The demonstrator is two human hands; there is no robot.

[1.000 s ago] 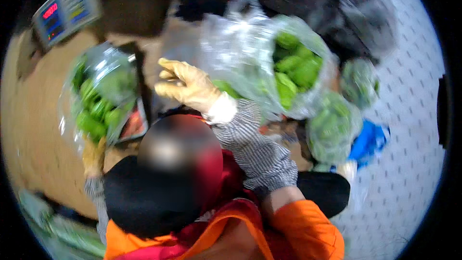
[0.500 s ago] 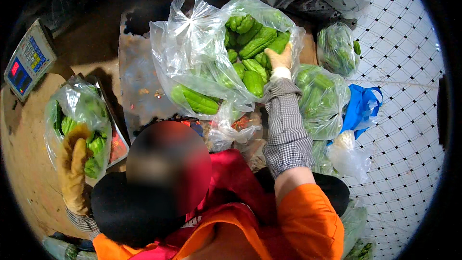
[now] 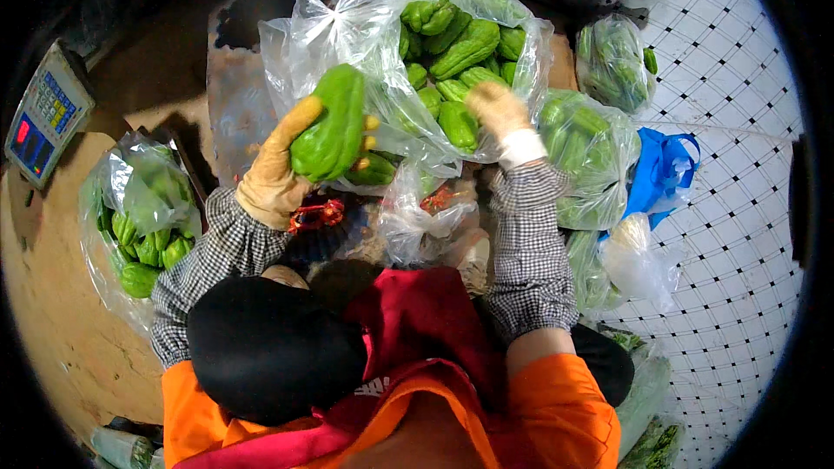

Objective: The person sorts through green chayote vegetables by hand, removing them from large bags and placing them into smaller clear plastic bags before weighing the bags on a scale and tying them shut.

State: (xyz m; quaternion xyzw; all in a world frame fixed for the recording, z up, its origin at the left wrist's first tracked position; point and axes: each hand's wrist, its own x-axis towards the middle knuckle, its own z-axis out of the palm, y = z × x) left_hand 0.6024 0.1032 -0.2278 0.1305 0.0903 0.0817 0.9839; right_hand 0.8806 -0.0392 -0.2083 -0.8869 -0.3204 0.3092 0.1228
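A large green chayote [image 3: 330,126] rests in my left hand [image 3: 282,165], which wears a tan glove with its fingers wrapped around it. My right hand [image 3: 499,111], in a pale glove, hovers at the right side of an open clear plastic bag [image 3: 382,95]. Its fingers look curled but are blurred, and whatever they hold is hidden. Several green chayotes [image 3: 465,48] lie inside that bag. At the left stands another clear bag of chayotes [image 3: 139,217], apart from both hands.
A digital scale display [image 3: 48,113] stands at the far left. Filled clear bags [image 3: 586,152] and a blue bag [image 3: 665,174] line the right side, by the white tiled floor [image 3: 730,208]. A knotted clear bag [image 3: 421,217] lies in front of the open one.
My left hand has left the left bag and come to the middle, now holding a chayote. My right hand has drawn back slightly from the chayotes. A blurred round shape near my lap is gone.
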